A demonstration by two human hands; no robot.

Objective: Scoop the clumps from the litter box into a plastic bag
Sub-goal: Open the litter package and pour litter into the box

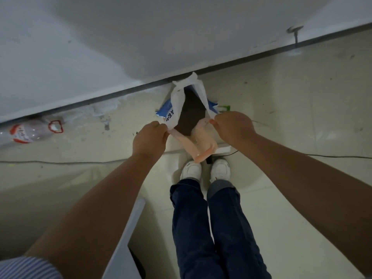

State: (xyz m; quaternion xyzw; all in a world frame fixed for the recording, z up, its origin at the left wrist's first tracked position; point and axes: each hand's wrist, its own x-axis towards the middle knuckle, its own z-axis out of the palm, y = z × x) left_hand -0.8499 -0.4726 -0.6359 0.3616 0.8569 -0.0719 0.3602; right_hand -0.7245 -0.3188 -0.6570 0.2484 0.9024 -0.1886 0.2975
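Note:
A white and blue plastic bag (pixel 175 106) hangs in front of me, its mouth pulled apart into a dark opening. My left hand (pixel 149 137) pinches its left edge. My right hand (pixel 231 126) pinches the right edge. A second, pale orange bag (pixel 201 146) droops from between my hands towards my shoes. The litter box and the scoop do not show.
I stand on a pale floor by a white wall with a dark skirting strip (pixel 100 98). A clear plastic bottle (pixel 30 130) with a red label lies at the left by the wall. A thin cable (pixel 60 162) crosses the floor. A white panel edge (pixel 128 238) rises beside my left leg.

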